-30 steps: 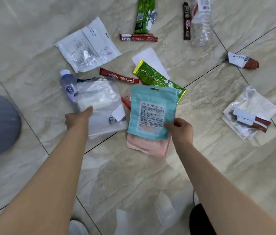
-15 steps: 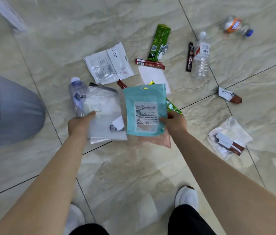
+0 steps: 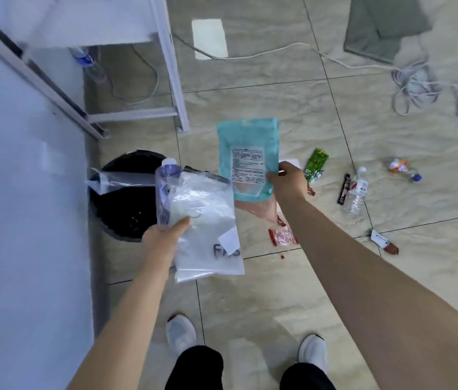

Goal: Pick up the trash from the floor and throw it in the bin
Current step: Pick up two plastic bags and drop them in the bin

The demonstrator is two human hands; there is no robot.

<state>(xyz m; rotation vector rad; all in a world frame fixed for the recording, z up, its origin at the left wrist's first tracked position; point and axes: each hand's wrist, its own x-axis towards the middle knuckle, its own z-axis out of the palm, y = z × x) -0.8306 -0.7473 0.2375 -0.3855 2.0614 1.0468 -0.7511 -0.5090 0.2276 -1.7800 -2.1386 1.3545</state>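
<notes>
The bin (image 3: 126, 198), unseen half a second ago, now sits left of both hands. The left hand (image 3: 163, 237) grips a clear bag (image 3: 208, 220) and small bottle (image 3: 165, 190) at its rim; the right hand (image 3: 286, 178) pinches a teal pouch (image 3: 247, 153), raised off the floor (image 3: 278, 291) further right.

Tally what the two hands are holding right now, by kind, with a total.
Bottles: 1, the purple-capped bottle in the left hand.
Clear plastic bags: 1, the clear bag, also in the left hand.
Coloured pouches: 2, the teal pouch and the pink pouch behind it, in the right hand.
Total: 4.
</notes>
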